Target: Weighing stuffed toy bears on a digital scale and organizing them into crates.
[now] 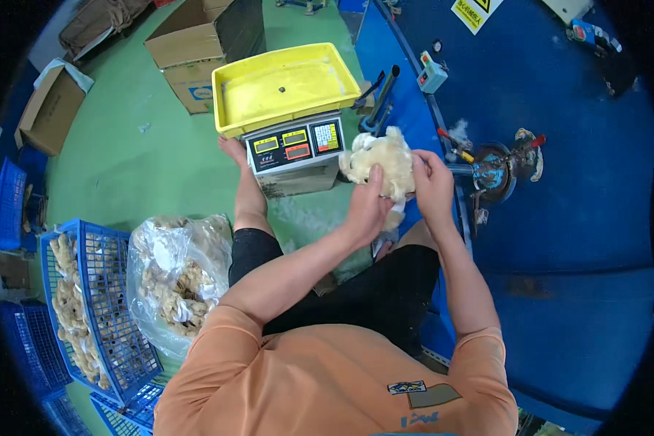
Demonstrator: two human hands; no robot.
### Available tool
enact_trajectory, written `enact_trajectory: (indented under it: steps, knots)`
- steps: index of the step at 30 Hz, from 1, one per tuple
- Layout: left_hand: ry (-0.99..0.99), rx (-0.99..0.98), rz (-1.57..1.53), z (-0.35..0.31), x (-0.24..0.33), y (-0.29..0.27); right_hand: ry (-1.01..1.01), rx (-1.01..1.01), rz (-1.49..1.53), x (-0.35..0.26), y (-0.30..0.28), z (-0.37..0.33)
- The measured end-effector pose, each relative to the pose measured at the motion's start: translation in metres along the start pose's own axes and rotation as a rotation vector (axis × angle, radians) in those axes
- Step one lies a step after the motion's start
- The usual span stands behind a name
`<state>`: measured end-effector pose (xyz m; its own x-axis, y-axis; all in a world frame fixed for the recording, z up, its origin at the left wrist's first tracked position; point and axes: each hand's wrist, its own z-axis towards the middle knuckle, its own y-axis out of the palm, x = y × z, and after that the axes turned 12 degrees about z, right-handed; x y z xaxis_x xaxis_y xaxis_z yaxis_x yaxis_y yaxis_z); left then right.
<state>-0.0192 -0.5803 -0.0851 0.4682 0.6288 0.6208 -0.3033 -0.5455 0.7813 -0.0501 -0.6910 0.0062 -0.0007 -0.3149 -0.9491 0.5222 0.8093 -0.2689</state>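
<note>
In front of me I hold a cream-coloured plush toy skin (386, 163) with a white patch at its far left. My left hand (368, 211) grips it from the near side, thumb lying on top of the fur. My right hand (433, 185) pinches its right edge, fingers bent. Just right of the toy, a metal nozzle (461, 169) sticks out of a round fitting (491, 173) on a blue machine (559, 225). Whether the toy touches the nozzle is hidden by my right hand.
Beyond my hands stands a digital scale (296, 150) bearing a yellow tray (229, 109). At left are a clear plastic bag (144, 291) of plush pieces and a blue basket (112, 305) of more. Cardboard boxes (192, 83) stand farther back. White fluff (312, 214) lies on the green floor.
</note>
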Motion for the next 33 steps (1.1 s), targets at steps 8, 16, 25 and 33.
enact_trajectory:
  steps: [8,16,25,33]
  knots:
    - [0.002,0.069,0.131,-0.033,0.084,0.012,0.064,-0.066,0.117,-0.023,0.041,-0.012]
    - [0.220,0.078,0.743,-0.047,0.093,-0.002,-0.113,-0.084,0.024,-0.019,0.048,-0.024]
    - [0.108,-0.116,1.048,-0.075,0.124,-0.018,-0.667,0.010,-0.636,-0.047,0.043,-0.033]
    - [-0.368,0.218,0.442,-0.049,0.100,-0.072,-0.374,-0.012,-0.617,-0.047,0.034,-0.029]
